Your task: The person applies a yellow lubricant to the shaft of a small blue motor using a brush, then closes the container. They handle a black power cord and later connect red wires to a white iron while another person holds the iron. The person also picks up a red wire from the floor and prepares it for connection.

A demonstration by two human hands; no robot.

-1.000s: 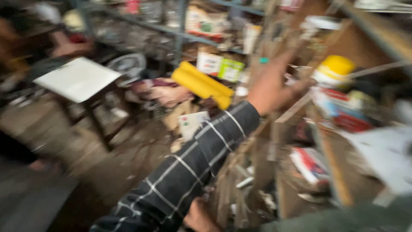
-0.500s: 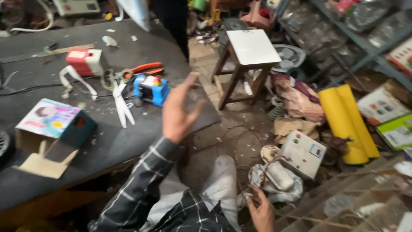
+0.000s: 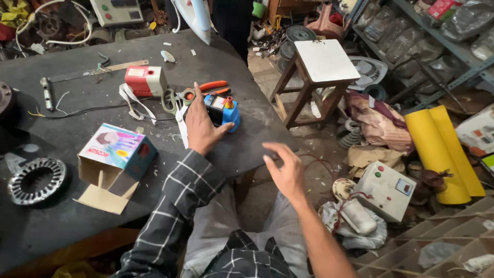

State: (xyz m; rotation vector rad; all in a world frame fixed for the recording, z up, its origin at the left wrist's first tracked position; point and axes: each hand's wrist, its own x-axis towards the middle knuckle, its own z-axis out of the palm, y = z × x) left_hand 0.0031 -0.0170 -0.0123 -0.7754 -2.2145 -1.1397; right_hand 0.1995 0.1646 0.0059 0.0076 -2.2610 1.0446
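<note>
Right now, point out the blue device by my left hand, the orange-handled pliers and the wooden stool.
blue device (image 3: 228, 114), head view, its blue side
orange-handled pliers (image 3: 212, 85), head view, upper orange handle
wooden stool (image 3: 325, 59), head view, white seat top

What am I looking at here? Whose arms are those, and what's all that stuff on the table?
A person wears a camera on their head, so you look down at their own arms. The left hand, in a checked sleeve, rests on the dark table and touches a small blue device. The right hand is open in the air off the table's edge, holding nothing. On the table lie an open cardboard box, a red and white box and orange-handled pliers. On the floor stands a wooden stool.
</note>
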